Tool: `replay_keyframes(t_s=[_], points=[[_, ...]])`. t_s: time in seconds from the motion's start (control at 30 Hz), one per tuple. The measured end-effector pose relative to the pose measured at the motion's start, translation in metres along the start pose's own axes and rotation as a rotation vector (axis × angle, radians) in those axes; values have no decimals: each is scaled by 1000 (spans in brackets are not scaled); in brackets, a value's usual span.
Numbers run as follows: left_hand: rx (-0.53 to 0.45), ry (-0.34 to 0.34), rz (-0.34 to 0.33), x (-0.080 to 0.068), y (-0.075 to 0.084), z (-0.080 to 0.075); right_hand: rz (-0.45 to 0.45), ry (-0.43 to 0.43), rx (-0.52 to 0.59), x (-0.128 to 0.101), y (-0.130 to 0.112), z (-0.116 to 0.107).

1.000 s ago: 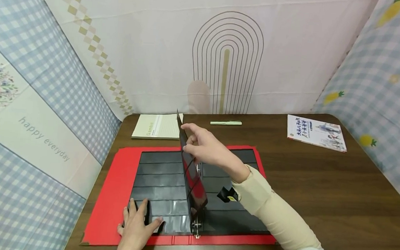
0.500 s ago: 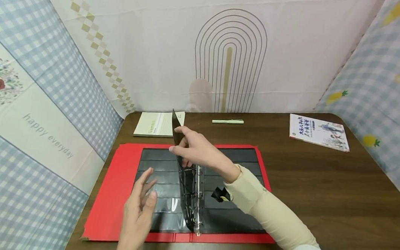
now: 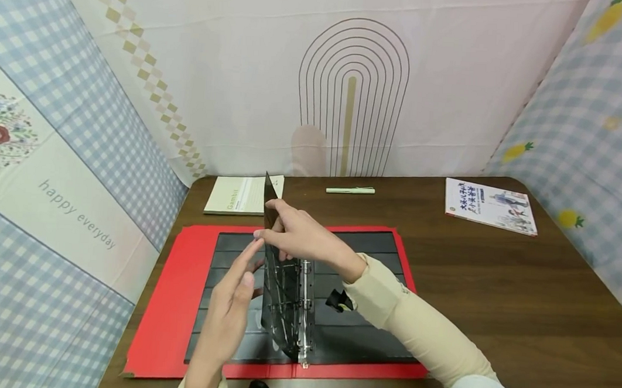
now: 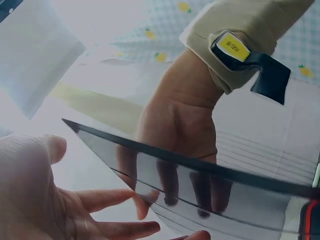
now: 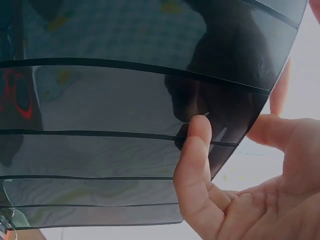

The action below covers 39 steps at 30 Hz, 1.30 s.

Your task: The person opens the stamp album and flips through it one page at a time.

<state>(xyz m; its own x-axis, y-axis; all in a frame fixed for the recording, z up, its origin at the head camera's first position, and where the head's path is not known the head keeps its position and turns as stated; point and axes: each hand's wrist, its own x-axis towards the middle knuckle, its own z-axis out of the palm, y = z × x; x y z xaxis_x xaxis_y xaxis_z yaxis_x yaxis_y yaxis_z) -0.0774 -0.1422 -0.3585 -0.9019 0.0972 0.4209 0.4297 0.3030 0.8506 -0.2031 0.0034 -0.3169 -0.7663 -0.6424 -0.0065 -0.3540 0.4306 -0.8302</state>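
Two hands meet at one dark page (image 3: 283,298) standing up over the red binder (image 3: 170,304): right hand (image 3: 300,237) pinches its top edge, left hand (image 3: 237,292), fingers straight, touches its left face.

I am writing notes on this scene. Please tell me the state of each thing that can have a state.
Red binder: lying open flat.
Dark sleeve page: standing upright, mid-turn.
Right hand: pinches the page's top edge.
Left hand: open, beside the page.
Notebook: closed.
Green pen: capped, lying flat.
Booklet: closed.
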Motion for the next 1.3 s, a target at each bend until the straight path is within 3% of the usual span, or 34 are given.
replay_keyframes(t_s=[0.37,0.5,0.67,0.8,1.07,1.3], points=[[-18,-87,-210,14,-2,-11,-9,-23,69,9,7,1],[-2,-100,-258,15,-4,-19,-19,-34,108,10,13,0],[-10,-104,-272,12,-9,-31,-33,-33,103,5,28,-6],[44,-92,-279,8,-13,-42,-29,-7,93,-2,42,-16],[112,-42,-390,6,-22,-61,21,53,83,-16,62,-38],[141,-17,-387,2,-31,-72,63,107,48,-27,77,-48]])
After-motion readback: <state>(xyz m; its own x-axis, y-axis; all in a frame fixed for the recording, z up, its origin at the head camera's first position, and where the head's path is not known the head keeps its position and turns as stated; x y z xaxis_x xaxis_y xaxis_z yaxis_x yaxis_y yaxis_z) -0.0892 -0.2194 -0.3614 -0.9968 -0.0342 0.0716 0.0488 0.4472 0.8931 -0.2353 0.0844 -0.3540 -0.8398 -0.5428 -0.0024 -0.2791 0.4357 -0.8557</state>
